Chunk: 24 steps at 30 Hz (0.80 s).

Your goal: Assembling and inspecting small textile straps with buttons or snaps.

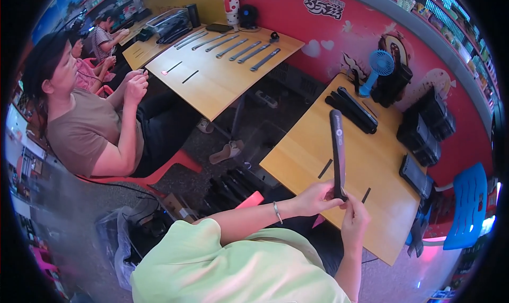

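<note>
Two hands — left hand and right hand — pinch the lower end of a long black hair straightener, held upright above a wooden table.

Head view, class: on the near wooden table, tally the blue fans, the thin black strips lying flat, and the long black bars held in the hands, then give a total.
blue fan: 1
thin black strips: 2
long black bar, held by left hand and right hand: 1
Total: 4
</note>
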Motion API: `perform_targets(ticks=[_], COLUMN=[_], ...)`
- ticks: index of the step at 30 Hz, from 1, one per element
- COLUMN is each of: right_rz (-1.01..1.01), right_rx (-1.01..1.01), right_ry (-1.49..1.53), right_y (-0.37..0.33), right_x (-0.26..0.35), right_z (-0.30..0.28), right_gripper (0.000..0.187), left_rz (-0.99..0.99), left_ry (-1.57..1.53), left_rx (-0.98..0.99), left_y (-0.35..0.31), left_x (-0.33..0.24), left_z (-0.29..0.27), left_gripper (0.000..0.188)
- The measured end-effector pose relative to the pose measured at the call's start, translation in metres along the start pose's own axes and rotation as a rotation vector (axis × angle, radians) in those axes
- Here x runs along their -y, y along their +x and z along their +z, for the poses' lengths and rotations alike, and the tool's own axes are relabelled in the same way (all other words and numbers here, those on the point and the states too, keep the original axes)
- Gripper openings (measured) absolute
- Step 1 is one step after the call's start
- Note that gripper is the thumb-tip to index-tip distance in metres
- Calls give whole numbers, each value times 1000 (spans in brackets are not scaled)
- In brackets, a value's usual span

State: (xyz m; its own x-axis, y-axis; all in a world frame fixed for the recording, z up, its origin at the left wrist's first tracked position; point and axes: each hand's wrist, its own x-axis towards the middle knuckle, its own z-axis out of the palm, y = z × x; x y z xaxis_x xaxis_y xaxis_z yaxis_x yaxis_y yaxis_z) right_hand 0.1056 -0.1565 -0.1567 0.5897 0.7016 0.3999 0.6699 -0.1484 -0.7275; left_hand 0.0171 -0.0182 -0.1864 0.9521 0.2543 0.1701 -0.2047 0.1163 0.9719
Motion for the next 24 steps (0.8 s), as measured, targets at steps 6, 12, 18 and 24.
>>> perform_targets(ticks=[6, 12, 18, 24], right_rz=[-165, -100, 11, -1], right_rx=[41, 106, 36, 2], right_ry=[-225, -254, -111, -166], right_y=[10, 5, -3, -2], right_x=[10, 20, 4, -13], right_z=[-23, -27, -38, -58], right_gripper=[25, 30, 46, 51], left_rz=[-88, -60, -98, -120], left_ry=[-143, -135, -389, -382], left_rx=[272, 165, 72, 42], left_y=[6, 10, 10, 15], left_x=[-17, 3, -12, -14], left_z=[-12, 1, 21, 12], left_gripper=[43, 26, 20, 22])
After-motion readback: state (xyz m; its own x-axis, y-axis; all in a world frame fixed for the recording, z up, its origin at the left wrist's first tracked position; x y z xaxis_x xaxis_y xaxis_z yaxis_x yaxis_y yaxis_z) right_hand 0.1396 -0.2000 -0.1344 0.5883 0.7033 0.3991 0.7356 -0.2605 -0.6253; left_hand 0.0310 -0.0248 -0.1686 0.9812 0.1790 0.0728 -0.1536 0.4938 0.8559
